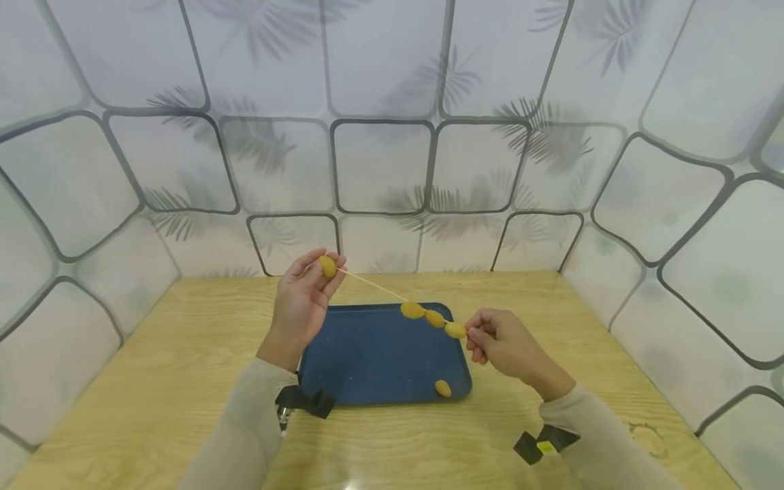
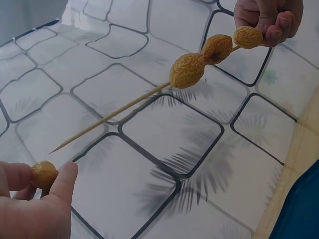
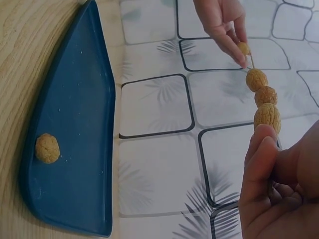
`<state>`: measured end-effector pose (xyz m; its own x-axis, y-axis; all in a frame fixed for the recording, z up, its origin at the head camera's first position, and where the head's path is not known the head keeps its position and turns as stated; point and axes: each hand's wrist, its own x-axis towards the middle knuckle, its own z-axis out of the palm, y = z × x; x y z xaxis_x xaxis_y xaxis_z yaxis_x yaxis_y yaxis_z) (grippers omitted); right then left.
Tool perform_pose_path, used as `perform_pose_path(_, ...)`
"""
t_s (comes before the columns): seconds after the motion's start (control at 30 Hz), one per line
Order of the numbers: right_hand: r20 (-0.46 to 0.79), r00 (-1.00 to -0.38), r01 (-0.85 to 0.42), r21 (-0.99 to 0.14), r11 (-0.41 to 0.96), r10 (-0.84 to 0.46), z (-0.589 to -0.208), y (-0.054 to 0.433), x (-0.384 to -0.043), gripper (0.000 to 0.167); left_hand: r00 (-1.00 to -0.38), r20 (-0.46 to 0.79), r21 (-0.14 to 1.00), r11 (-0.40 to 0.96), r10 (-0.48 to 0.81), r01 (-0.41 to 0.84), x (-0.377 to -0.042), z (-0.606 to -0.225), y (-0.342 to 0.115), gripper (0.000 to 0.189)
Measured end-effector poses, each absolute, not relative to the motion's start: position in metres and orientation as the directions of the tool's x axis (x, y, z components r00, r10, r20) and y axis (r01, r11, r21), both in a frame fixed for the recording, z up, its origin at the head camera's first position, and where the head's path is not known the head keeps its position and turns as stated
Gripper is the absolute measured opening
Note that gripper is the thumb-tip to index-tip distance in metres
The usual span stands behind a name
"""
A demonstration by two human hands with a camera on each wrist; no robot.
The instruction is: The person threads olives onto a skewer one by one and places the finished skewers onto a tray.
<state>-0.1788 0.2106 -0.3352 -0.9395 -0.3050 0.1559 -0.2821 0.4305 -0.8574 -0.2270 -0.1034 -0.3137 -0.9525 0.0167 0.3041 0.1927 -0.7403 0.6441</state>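
My left hand (image 1: 300, 299) pinches one yellow-brown wrinkled ball (image 2: 44, 174) between thumb and fingers. My right hand (image 1: 505, 344) holds the blunt end of a thin wooden skewer (image 2: 109, 117). Three similar balls are threaded on it close to the right fingers: an outer ball (image 2: 187, 70), a darker middle one (image 2: 217, 49) and one by the fingertips (image 3: 267, 117). Bare skewer runs from them toward the left hand. In the left wrist view its pointed tip lies just above the pinched ball, with a small gap showing.
Beneath the hands a dark blue tray (image 1: 380, 361) lies on the wood-grain table (image 1: 202, 340). One loose wrinkled ball (image 1: 443, 388) sits in its near right corner. A patterned white covering (image 1: 382, 167) rises behind and on both sides.
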Motion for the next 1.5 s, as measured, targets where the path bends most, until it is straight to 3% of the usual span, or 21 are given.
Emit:
perform_pose_path(0.2,0.144,-0.938,-0.275,-0.864,0.423,-0.315,-0.337,0.21,-0.178,0.011,-0.944,0.33,0.642,-0.738,0.019,0.21,-0.223,-0.317,-0.104,0.008)
perform_pose_path(0.63,0.165,-0.94,-0.293,-0.837,0.461,-0.299,-0.331,0.209,-0.176,0.01,-0.925,0.38,0.648,-0.714,0.0,0.266,-0.226,-0.315,-0.102,0.009)
perform_pose_path(0.97,0.17,-0.948,-0.284,-0.837,0.468,-0.27,-0.334,0.205,-0.174,0.01,-0.871,0.49,0.615,-0.691,-0.044,0.381,-0.227,-0.318,-0.1,0.01)
perform_pose_path(1.5,0.219,-0.932,-0.335,-0.823,0.459,-0.288,-0.339,0.195,-0.173,0.015,-0.873,0.481,0.613,-0.681,-0.079,0.4,-0.228,-0.318,-0.1,0.007)
